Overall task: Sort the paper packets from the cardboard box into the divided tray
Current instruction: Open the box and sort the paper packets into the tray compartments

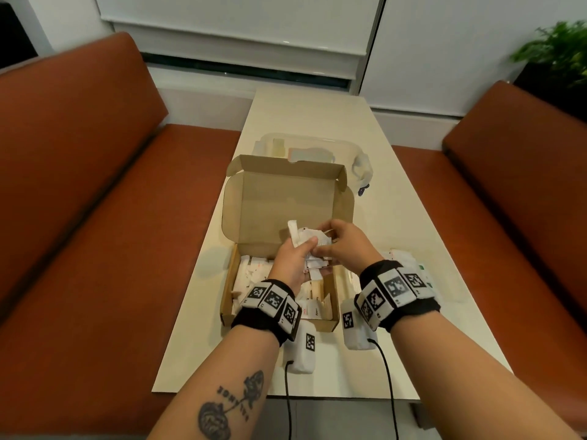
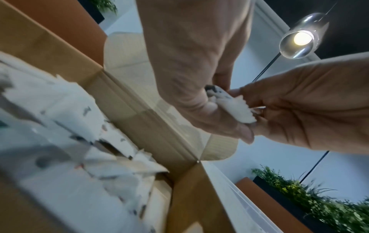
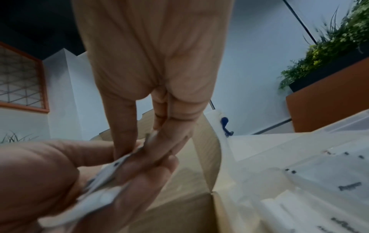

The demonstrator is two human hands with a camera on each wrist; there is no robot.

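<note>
Head view looks down; both wrist views look up closely at the cardboard box point(image 1: 287, 198).

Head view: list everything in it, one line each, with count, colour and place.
Cardboard box: one, brown, lid open, near end of table.
Paper packets: a bunch, white, held above the box; more inside it.
Divided tray: one, translucent, right of the box, partly hidden.
Clear container: one, behind the box.
Table: one, cream.
Benches: two, rust-orange, either side.
Plant: green, top right.
Left hand: grips the bunch.
Right hand: pinches a packet.
</note>
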